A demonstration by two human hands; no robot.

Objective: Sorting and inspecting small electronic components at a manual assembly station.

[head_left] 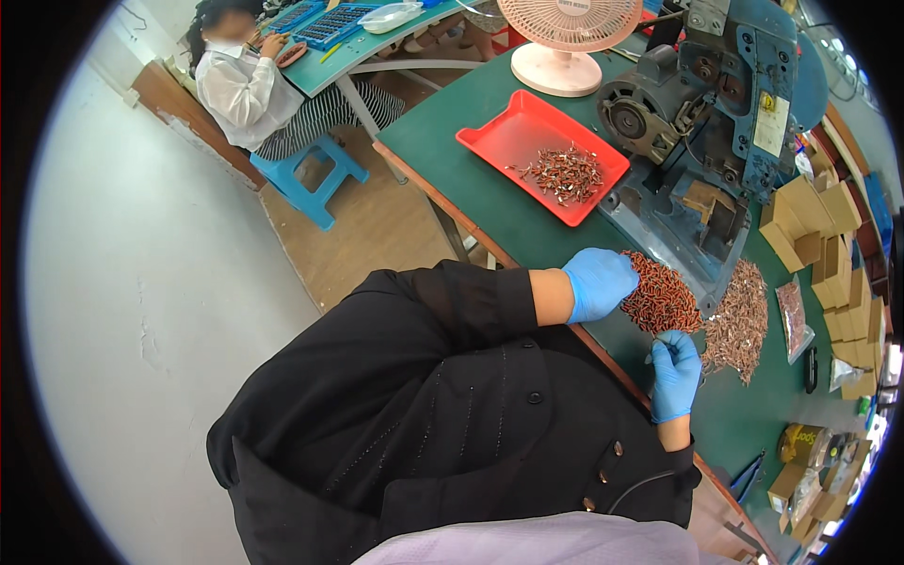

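Red parts pile (664,297) between both hands (636,325)

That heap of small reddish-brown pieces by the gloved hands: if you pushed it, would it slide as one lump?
Probably not. The reddish-brown heap is many loose small pieces, so it would likely spread and scatter. Each piece looks tiny, probably light, and fiddly in the gloved left hand or right hand.

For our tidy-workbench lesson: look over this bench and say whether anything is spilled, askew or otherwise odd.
Nothing looks damaged. The small parts lie loose on the bench: a reddish heap under the left hand and a pale heap beside it, while the red tray sits askew and mostly bare, its parts bunched at one end.
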